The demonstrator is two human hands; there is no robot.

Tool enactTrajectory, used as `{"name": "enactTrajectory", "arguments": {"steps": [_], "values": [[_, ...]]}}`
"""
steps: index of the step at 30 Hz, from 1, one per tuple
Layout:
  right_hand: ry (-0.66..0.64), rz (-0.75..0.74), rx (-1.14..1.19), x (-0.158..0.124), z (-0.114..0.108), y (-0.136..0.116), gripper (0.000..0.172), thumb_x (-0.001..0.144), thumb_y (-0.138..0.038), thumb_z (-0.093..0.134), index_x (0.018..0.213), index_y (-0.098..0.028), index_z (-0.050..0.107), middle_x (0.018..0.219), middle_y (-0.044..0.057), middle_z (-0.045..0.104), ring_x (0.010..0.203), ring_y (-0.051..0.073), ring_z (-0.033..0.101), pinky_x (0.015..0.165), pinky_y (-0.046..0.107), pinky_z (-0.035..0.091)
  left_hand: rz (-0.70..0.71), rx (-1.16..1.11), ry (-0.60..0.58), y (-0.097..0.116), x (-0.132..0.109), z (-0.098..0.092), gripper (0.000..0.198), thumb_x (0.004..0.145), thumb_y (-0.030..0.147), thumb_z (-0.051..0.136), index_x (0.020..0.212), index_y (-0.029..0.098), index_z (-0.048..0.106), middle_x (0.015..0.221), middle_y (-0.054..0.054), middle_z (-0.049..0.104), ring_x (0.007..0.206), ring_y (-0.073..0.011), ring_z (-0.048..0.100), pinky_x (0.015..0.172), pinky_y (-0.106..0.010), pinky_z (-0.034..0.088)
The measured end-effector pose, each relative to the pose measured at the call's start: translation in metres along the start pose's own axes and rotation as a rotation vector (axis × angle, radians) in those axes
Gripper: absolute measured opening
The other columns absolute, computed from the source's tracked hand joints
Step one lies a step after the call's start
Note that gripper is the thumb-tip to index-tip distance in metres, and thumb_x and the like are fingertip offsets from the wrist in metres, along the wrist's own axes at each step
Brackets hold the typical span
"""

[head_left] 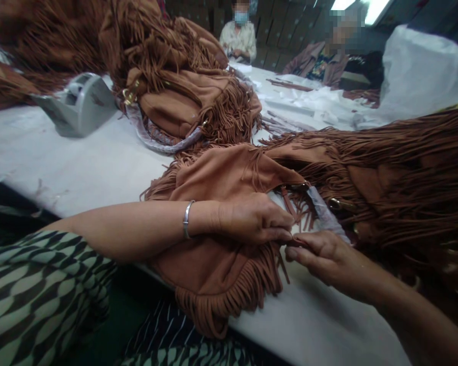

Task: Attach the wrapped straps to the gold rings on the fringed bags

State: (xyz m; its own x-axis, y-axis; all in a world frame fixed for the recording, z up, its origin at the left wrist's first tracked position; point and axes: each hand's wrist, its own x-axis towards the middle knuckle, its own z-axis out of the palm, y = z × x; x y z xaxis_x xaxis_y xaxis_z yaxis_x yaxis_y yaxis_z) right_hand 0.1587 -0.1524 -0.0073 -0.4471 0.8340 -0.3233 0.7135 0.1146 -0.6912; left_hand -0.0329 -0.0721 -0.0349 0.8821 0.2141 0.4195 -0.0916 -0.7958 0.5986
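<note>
A brown fringed bag (217, 173) lies on the white table in front of me, its fringe hanging past the near edge. My left hand (257, 218), with a silver bracelet at the wrist, reaches across the bag and pinches a thin brown strip by its right side. My right hand (318, 254) meets it fingertip to fingertip, closed on the same brown strip (299, 241). Just beyond the hands is the bag's handle (326, 211), wrapped in clear plastic. A narrow brown strap (288, 201) hangs from the bag's metal fitting.
More fringed bags are piled at the back left (175, 101) and at the right (397, 178). A grey tape dispenser (82, 107) stands on the white table (61, 162). Two people sit across, near a white plastic bag (423, 71) and loose strips.
</note>
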Motion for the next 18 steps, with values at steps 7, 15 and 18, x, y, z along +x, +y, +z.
{"name": "enactTrajectory", "arguments": {"steps": [7,15,18], "values": [[-0.131,0.008,0.07,-0.005,-0.013,-0.005,0.033,0.085,-0.041,0.053,0.061,-0.019,0.05,0.054,-0.004,0.041,0.048,0.009,0.039,0.044,0.02,0.031,0.024,-0.023,0.021,0.003,0.0,0.002,0.024,0.091,0.026,0.047,0.081,0.01,0.061,0.071,-0.004,0.061,0.064,-0.0091,0.055,0.063,-0.019,0.043],[0.065,0.058,0.442,-0.001,0.026,0.007,0.035,0.085,-0.05,0.049,0.074,-0.017,0.05,0.044,-0.008,0.035,0.038,0.006,0.027,0.036,0.019,0.02,-0.056,-0.044,0.013,0.006,0.004,-0.004,0.019,0.088,0.021,0.05,0.079,0.008,0.062,0.069,-0.004,0.063,0.061,-0.0078,0.054,0.061,-0.017,0.042],[0.212,0.056,0.346,-0.003,0.029,0.0,0.03,0.087,-0.044,0.049,0.074,-0.017,0.051,0.05,-0.005,0.043,0.044,0.008,0.036,0.04,0.02,0.027,-0.054,-0.071,0.055,0.004,0.004,-0.004,0.016,0.088,0.02,0.051,0.082,0.008,0.061,0.071,-0.004,0.063,0.062,-0.0068,0.054,0.061,-0.016,0.042]]}}
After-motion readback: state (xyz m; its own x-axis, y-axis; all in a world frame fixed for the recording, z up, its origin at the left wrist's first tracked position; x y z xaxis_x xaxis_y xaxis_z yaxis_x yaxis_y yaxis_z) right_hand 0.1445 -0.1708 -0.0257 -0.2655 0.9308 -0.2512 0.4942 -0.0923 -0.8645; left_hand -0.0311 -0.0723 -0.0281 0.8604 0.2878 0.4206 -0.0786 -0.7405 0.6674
